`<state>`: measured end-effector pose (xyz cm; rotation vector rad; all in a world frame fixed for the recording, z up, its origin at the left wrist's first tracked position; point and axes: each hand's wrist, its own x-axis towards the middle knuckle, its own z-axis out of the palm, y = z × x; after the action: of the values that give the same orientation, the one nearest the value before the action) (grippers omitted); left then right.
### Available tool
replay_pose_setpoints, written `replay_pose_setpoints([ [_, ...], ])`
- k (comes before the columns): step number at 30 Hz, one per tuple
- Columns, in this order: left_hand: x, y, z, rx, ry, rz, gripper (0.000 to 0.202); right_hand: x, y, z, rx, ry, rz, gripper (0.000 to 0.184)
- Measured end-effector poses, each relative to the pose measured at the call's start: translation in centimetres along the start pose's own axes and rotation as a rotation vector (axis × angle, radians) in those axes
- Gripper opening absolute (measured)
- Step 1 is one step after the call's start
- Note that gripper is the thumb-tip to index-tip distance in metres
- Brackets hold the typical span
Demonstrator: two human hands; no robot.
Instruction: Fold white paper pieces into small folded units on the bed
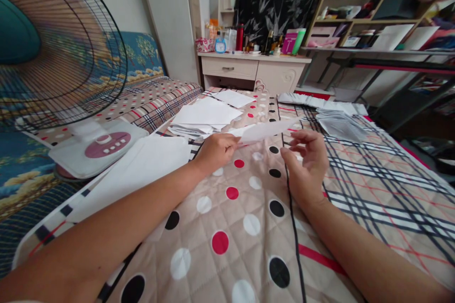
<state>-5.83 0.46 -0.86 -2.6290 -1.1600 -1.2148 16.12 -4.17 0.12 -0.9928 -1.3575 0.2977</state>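
My left hand (218, 151) pinches the left end of a thin white sheet of paper (268, 130), which is held slightly tilted above the bed. Near the sheet's right end is my right hand (308, 165), its thumb and fingers apart and nothing visible between them. Just beyond my left hand lies a loose pile of white papers (204, 112), with another white piece (234, 98) behind it. A larger white sheet (142, 165) lies to the left, partly behind my left forearm. On the right rests a stack of translucent, plastic-looking sleeves (341, 125).
The quilted bedspread (249, 203) has dots and plaid. A fan (67, 47) stands close on the left, its base (106, 144) beside the papers. A long white folded strip (320, 103) lies at the far right. Behind are a dresser (231, 68) and shelves (355, 21).
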Motion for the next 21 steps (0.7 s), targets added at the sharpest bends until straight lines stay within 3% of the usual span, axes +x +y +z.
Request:
replay_pose_setpoints([
  [2, 0.0, -0.3, 0.0, -0.055, 0.025, -0.025, 0.027, 0.5, 0.9, 0.1, -0.093, 0.037, 0.065, 0.056],
  [4, -0.1, -0.3, 0.0, -0.1, 0.017, -0.019, 0.024, 0.8, 1.9, 0.4, -0.094, -0.026, 0.16, 0.068],
  [9, -0.1, -0.2, 0.2, -0.171, -0.059, -0.076, 0.017, 0.8, 3.6, 0.6, 0.07, -0.283, 0.236, 0.036],
  [11, 0.3, -0.3, -0.1, -0.212, -0.143, -0.128, 0.021, 0.7, 3.9, 0.6, 0.096, -0.31, 0.246, 0.029],
  [13, 1.0, -0.7, -1.0, -0.28, -0.248, -0.168, 0.039, 0.7, 4.0, 0.5, 0.099, -0.278, 0.267, 0.026],
  [15, 1.4, -1.4, -2.8, -0.33, -0.285, -0.254, 0.051, 0.8, 3.9, 0.4, 0.093, -0.242, 0.301, 0.025],
  [18, 0.6, -3.5, -7.3, -0.225, -0.3, -0.424, 0.055, 0.8, 3.4, 0.4, 0.085, -0.226, 0.368, 0.026],
  [21, -2.7, -6.3, -12.6, 0.188, -0.339, -0.597, 0.067, 0.8, 2.9, 0.5, 0.097, -0.235, 0.408, 0.027],
])
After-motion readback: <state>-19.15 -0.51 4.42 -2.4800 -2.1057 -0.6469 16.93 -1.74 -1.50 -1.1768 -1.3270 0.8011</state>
